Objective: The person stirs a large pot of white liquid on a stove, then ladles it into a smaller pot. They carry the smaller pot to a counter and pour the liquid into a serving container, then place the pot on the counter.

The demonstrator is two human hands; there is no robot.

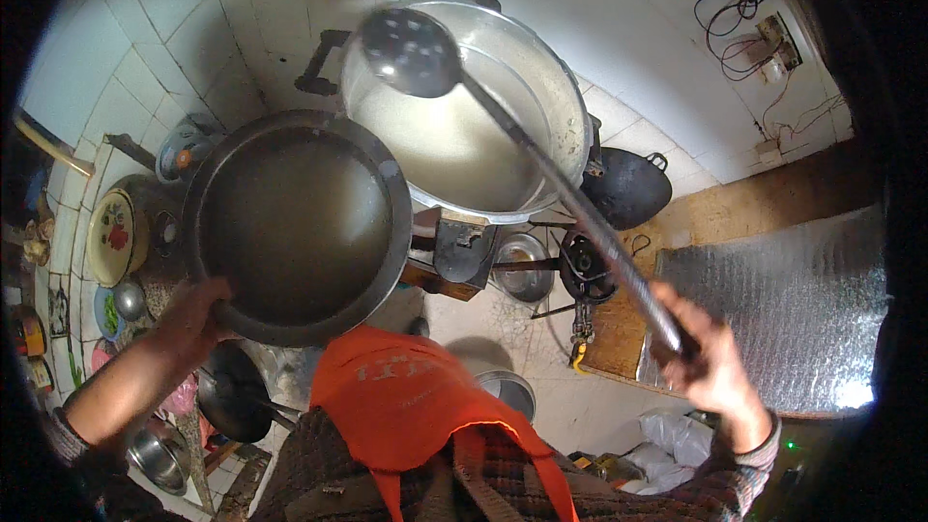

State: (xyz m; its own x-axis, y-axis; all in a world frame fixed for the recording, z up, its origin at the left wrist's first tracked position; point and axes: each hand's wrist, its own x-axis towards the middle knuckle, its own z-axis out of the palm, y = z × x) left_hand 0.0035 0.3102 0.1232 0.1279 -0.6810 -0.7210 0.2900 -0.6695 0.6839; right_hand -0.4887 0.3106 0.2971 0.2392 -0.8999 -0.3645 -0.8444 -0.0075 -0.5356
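Observation:
My left hand (196, 308) grips the lower left rim of a dark round metal pan (297, 225). A brownish, glossy film or liquid covers the pan's bottom; its depth is hard to tell. My right hand (696, 355) is closed around the handle end of a long-handled metal ladle (409, 54). Pale spots mark the ladle's dark bowl; I cannot tell whether they are holes or reflections. The bowl hangs over the left part of a large aluminium pot (573, 109) with cloudy pale liquid (464, 138) inside. The pan's upper right rim overlaps the pot's edge in view.
Right of the pot stand a black wok (627, 188) and a gas burner (587, 264). A metal bowl (522, 268) lies below. Foil-like sheeting (768, 312) covers the surface at right. An enamel basin (112, 238) and a frying pan (232, 391) are at left. Cables (743, 14) hang on the wall.

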